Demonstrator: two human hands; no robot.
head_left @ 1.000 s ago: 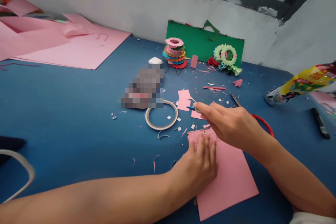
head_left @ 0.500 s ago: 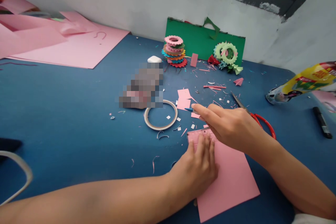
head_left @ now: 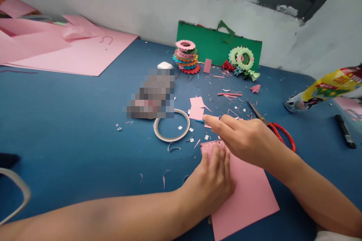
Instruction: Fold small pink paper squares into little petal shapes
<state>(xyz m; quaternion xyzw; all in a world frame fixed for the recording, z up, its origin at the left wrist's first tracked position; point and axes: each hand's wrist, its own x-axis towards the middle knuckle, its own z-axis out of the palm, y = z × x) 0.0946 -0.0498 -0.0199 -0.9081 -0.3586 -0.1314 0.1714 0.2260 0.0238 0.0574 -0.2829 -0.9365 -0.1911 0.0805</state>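
Note:
My left hand [head_left: 212, 177] holds a clear ruler [head_left: 207, 147] down near the top edge of a pink sheet of paper [head_left: 249, 196], its fingers bent and close together. Just above the ruler, my right hand [head_left: 243, 133] is closed around a slim pen [head_left: 199, 121]. Only the pen's blue pointed end shows, directed left; my fingers hide the rest. Small pink paper pieces [head_left: 197, 113] lie beyond that end. To the left is a white ring-shaped tape roll [head_left: 155, 130]. Red-handled scissors [head_left: 284, 135] lie partly open behind my right wrist.
Stacked scalloped paper rings [head_left: 186, 56] and a green board [head_left: 209, 41] stand by the wall. Light green rings [head_left: 241, 58] lean there. At right are a yellow bottle [head_left: 325, 88] and a black marker [head_left: 345, 131]. Large pink sheets [head_left: 85, 58] lie far left; scraps litter the middle.
The pen's blue end has dropped slightly and points more levelly to the left. My right hand has shifted a little lower; my left hand stays on the ruler.

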